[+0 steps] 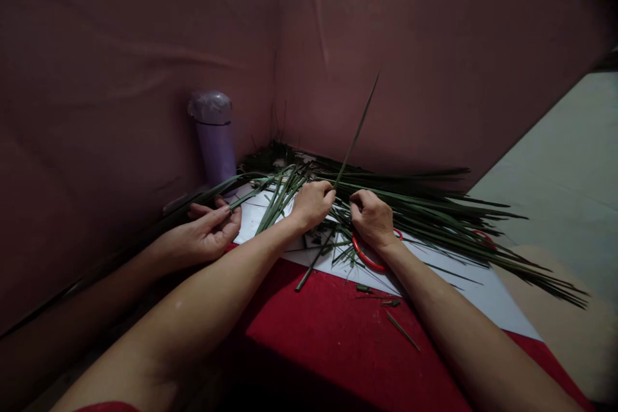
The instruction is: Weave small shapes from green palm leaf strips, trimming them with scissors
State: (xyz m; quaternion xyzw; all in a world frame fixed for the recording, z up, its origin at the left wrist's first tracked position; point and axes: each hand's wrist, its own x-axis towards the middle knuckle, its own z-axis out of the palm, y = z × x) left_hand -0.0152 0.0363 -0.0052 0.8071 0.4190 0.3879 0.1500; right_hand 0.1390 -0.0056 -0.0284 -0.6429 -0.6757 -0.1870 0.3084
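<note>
- The left hand (313, 203) grips a narrow green leaf strip (347, 154) above the near-left side of the leaf pile (415, 203); the strip's tip points up and slightly right.
- The right hand (371, 217) has curled fingers just right of it; whether they pinch anything, I cannot tell.
- A red loop (371, 262), perhaps a scissors handle, lies under the right wrist and could snag it if that arm pulled near.
- On the left, a co-worker's hand (215, 232) is at a long leaf (253, 190); with arms this close, an elbow could knock it.
- Long leaves overhang the white sheet (514, 309) at right; a brush there could drag them off the surface (309, 335).
- A hard tug might split the thin strip.
</note>
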